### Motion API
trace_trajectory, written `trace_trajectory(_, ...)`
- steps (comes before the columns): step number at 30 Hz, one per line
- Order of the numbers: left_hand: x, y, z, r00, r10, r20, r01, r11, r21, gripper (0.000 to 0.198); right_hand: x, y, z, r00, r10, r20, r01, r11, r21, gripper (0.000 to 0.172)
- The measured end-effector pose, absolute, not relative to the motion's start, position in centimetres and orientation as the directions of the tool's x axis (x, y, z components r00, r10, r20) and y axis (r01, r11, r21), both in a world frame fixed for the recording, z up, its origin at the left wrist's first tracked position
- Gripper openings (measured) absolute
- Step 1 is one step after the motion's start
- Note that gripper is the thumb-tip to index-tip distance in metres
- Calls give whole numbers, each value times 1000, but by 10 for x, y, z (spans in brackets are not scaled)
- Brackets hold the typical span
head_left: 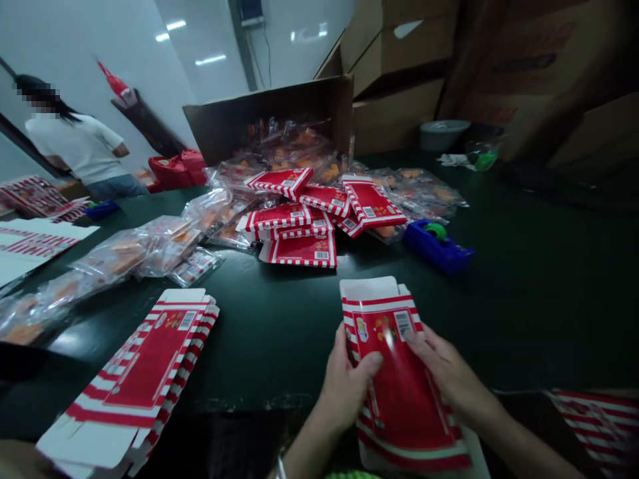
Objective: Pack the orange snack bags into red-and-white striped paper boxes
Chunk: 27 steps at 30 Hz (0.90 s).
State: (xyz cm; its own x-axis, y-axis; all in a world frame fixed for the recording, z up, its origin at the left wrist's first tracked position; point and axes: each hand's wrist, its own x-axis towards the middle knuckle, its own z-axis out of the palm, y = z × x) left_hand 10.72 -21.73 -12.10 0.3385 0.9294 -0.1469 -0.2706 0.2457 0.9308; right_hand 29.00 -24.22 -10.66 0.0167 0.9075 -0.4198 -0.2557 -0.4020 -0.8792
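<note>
A red box with red-and-white striped edges (407,392) is held between my two hands, its white end flap raised at the far end. My left hand (347,379) grips its left edge, thumb on the front face. On the right edge, my right hand (446,372) holds on, with fingers near the barcode. To the left lies a stack of flat striped boxes (150,366) on the dark green table (264,332). Several closed red boxes (299,249) lie in a heap ahead, against clear bags of orange items (304,150).
A blue tape dispenser (439,247) with green tape sits right of the heap. More clear bags (117,253) run along the left. Behind are cardboard boxes (399,113) and a grey bowl (442,135). A person in a white shirt (80,146) stands at the far left.
</note>
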Motion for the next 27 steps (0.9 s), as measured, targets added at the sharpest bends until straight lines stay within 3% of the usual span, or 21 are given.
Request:
trace_trajectory(2, 119, -222, -122, 386, 917, -99, -304, 227, 925, 65, 276, -240, -106, 99, 946, -308, -172, -289, -942, 60)
trace_trajectory(4, 122, -217, -120, 405, 907, -114, -298, 249, 922, 64, 270, -238, -103, 111, 957, -267, -214, -239, -947, 64)
trace_trajectory(8, 111, -202, -115, 448, 869, -212, -291, 366, 884, 48, 285, -238, -96, -152, 938, -312, -517, -345, -783, 63)
trace_trajectory(11, 104, -201, -116, 509, 823, -252, -301, 444, 844, 48, 302, -239, -105, -288, 932, -219, -594, -354, -723, 62)
trace_trajectory(17, 101, -202, -116, 501, 817, -285, -191, 426, 885, 53, 300, -237, -120, -170, 954, -248, -632, -299, -715, 47)
trace_trajectory(21, 93, -207, -121, 344, 899, -271, -27, 297, 954, 75, 297, -243, -117, -91, 959, -270, -658, -261, -706, 45)
trace_trajectory(24, 84, -218, -125, 430, 835, -343, -104, 423, 900, 83, 304, -248, -122, -70, 952, -297, -657, -268, -705, 42)
trace_trajectory(27, 76, -225, -123, 583, 737, -342, -233, 556, 798, 74, 308, -251, -130, -117, 942, -316, -648, -314, -694, 39)
